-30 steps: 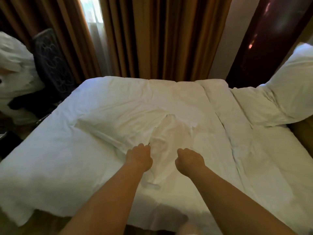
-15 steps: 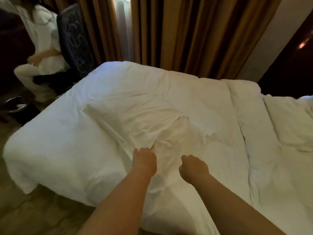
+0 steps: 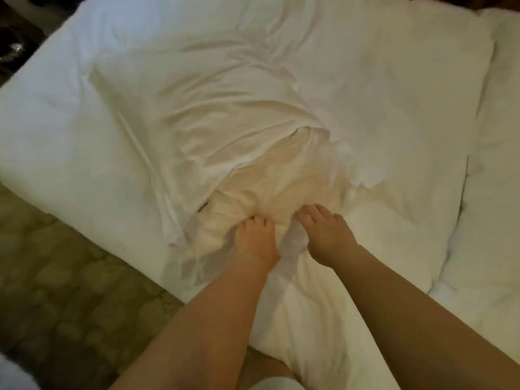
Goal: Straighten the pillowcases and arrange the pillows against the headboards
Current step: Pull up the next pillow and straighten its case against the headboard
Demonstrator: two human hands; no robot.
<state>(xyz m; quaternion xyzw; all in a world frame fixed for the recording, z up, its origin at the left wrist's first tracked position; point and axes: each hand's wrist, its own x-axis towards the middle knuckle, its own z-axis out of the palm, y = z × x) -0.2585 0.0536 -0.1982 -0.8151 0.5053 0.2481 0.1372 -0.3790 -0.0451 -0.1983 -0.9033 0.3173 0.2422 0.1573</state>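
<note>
A pillow lies diagonally on the white bed. Its white pillowcase [image 3: 225, 108] is wrinkled and covers the far part. The cream pillow [image 3: 281, 178] sticks out of the case's open end toward me. My left hand [image 3: 257, 240] has its fingers curled into the exposed cream end. Just to its right, my right hand [image 3: 326, 235] digs its fingers into the same end. A fold of white fabric [image 3: 292, 240] bunches between the two hands.
The white duvet [image 3: 380, 108] covers the bed, with its near edge [image 3: 157, 263] dropping to a patterned carpet [image 3: 56, 291]. More white bedding [image 3: 501, 136] lies at the right edge. A dark object [image 3: 14, 43] stands at the top left.
The view has tilted down and closer to the bed; curtains and the seated person are out of view. Both hands have slid together toward the pillow's exposed end, fingers less tightly fisted.
</note>
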